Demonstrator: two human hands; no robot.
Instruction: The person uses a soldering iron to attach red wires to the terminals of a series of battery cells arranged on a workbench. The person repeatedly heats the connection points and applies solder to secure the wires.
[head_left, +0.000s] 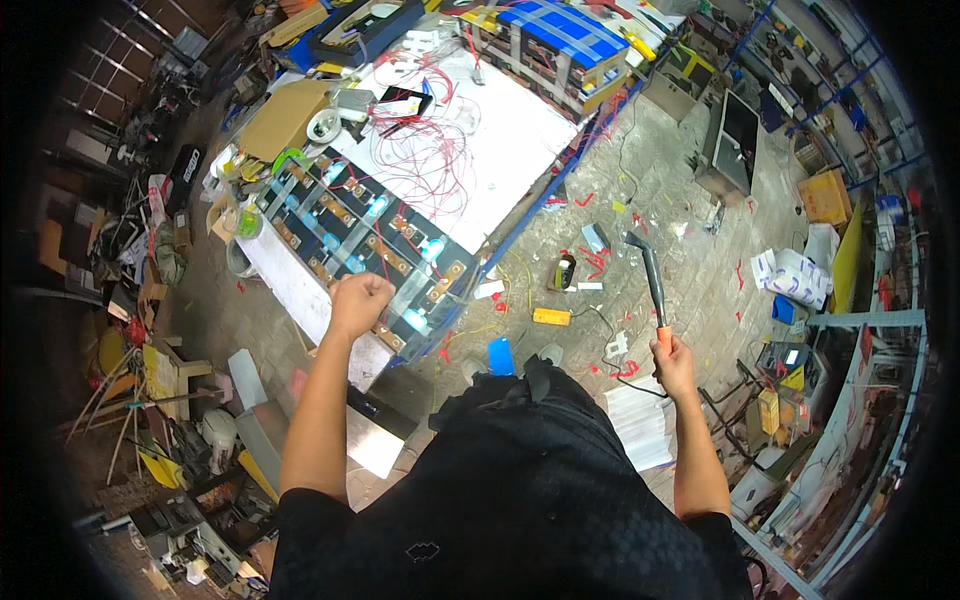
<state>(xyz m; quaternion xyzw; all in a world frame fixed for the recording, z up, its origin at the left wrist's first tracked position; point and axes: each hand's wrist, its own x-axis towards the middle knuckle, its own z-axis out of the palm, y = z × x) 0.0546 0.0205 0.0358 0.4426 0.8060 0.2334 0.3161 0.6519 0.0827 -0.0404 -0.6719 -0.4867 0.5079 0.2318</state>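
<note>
The right hand (676, 366) is closed around the orange handle of a tool (655, 278), whose dark shaft points away and ends in a bent tip over the floor, well apart from the tabletop (525, 130). The left hand (361, 304) is curled narrow above the near side of the battery pack (362, 236); I cannot tell whether it grips or touches anything.

The pack lies across the tabletop's near end, one end close to the right edge. It is a long, flat black block with rows of copper-coloured strips, paler bands across it and shiny bluish-white patches. A white board (290, 270) runs along its near left side. Beyond the pack lie tangled red wires (440, 165), then a blue-topped box (565, 35) by the far right corner.
</note>
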